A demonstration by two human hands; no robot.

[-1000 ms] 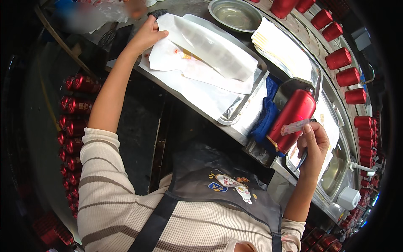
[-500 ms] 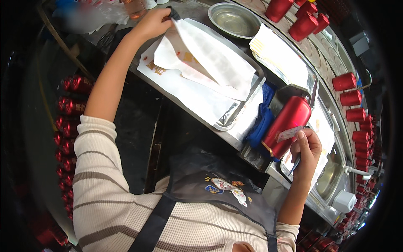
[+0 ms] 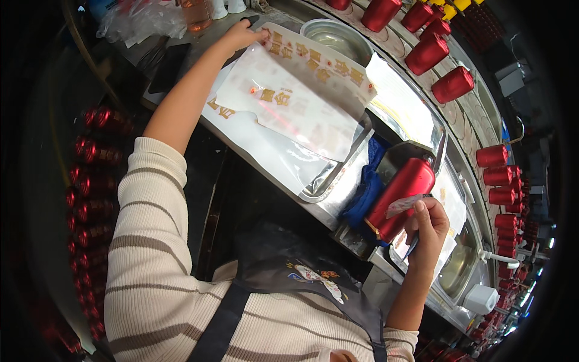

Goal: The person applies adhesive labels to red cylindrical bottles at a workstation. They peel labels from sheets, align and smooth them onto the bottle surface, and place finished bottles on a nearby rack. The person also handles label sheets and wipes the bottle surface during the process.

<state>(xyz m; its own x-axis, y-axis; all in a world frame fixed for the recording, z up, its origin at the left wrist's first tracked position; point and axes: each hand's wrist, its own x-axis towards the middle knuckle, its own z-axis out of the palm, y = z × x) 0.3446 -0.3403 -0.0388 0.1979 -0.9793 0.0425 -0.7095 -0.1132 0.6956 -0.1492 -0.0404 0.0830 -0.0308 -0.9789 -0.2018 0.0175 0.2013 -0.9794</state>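
Observation:
At the far left end of the tray, my left hand (image 3: pixel 244 36) pinches the corner of a thin translucent decal sheet (image 3: pixel 319 65) with gold print and small red marks. The sheet is raised along its far side. More decal sheets (image 3: pixel 289 105) lie under it on a metal tray (image 3: pixel 318 192). A dark cover shows on a finger of that hand. My right hand (image 3: pixel 429 224) pinches a small clear decal piece (image 3: pixel 403 206) in front of a red metallic bottle (image 3: pixel 407 190). A thin dark-blue tool (image 3: pixel 413 246) sticks out below its fingers. The bottle lies tilted beside a blue cloth (image 3: pixel 363 190).
A round metal basin (image 3: pixel 339 39) of liquid stands behind the tray. Red cylinders (image 3: pixel 453 84) stand along the curved line at far right. A second tray with white sheets (image 3: pixel 403 99) lies behind. Several red bottles (image 3: pixel 102 151) line the left side. A plastic bag (image 3: pixel 145 23) sits far left.
The lifted sheet has swung toward the far side, and its gold print now shows. My left hand still grips its corner. My right hand keeps the decal piece by the bottle. The view has shifted slightly.

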